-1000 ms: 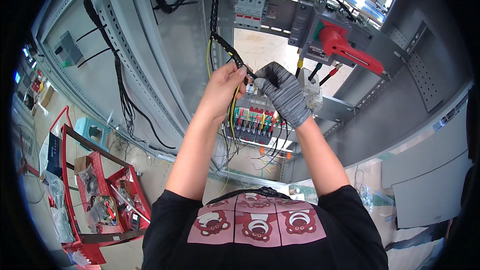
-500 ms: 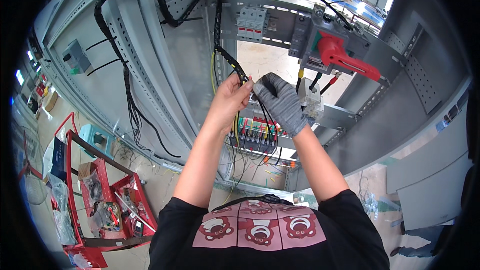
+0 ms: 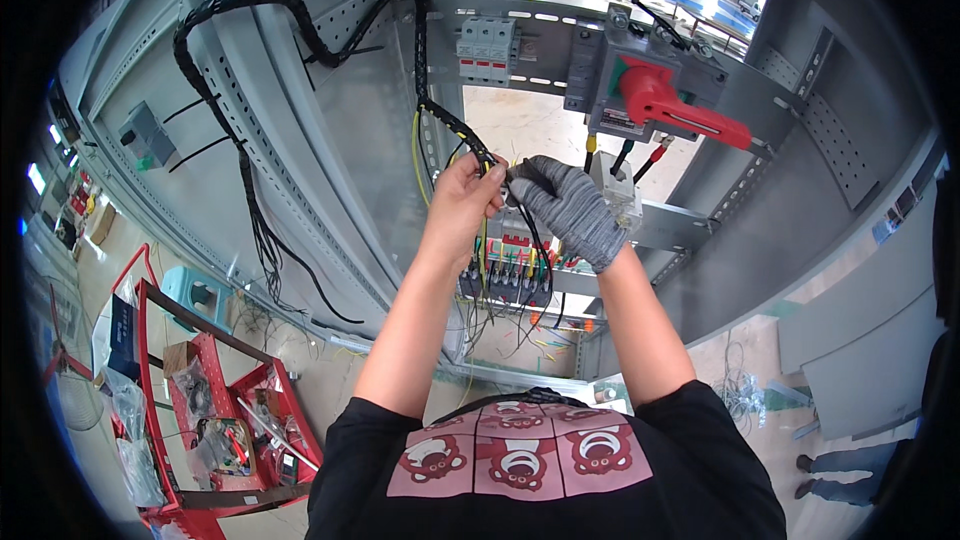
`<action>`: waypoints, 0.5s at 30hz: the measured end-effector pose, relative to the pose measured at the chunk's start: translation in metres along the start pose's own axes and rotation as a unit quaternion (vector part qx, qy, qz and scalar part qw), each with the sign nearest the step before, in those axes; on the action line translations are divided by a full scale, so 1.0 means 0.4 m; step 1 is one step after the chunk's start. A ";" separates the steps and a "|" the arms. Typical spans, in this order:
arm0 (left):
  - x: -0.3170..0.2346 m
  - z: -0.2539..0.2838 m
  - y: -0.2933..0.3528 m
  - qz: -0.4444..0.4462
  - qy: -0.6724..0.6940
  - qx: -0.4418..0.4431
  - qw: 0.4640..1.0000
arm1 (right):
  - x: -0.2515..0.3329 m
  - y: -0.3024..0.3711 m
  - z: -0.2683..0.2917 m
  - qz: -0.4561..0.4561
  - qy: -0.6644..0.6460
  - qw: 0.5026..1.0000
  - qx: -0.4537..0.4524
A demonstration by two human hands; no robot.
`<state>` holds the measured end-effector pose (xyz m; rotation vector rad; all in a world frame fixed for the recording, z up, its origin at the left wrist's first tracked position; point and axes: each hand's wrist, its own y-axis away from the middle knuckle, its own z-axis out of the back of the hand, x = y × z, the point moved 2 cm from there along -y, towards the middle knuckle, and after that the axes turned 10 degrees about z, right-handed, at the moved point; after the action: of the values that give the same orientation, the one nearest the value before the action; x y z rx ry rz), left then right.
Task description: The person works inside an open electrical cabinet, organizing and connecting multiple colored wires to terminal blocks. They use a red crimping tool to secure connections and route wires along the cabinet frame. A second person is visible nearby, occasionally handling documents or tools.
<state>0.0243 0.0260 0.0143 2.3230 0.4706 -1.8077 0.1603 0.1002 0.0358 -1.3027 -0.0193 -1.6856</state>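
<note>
Bare L hand [image 3: 464, 200] grasping blk wire bundle [image 3: 452, 124]; gloved R hand [image 3: 570, 210] just beside it, can't tell if gripping, view partly blocked

Left hand [image 3: 468, 198] and gloved right hand [image 3: 568, 208] at black wire bundle [image 3: 455, 127]

Wide fisheye view from the head — above and behind the fingers [image 3: 488, 183], facing down and forward past them into the grey cabinet [image 3: 745, 265], fingers near mid-frame, shirt [image 3: 545, 515] closest and below them — picture upright, straight edges bending toward the rim.
</note>
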 end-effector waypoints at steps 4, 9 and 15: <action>0.016 -0.050 -0.043 -0.017 0.037 -0.001 0.999 | 0.013 0.005 0.028 -0.044 0.128 0.988 -0.072; 0.060 -0.103 -0.163 -0.034 0.102 -0.051 0.993 | -0.017 0.031 0.094 0.064 0.173 0.950 -0.254; 0.071 -0.156 -0.227 -0.055 0.135 -0.024 0.989 | -0.020 0.118 0.146 -0.009 0.100 0.964 -0.246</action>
<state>0.0567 0.1350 0.0088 2.5664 0.6853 -1.5088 0.2349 0.1112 0.0308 -1.4801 0.5390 -1.9011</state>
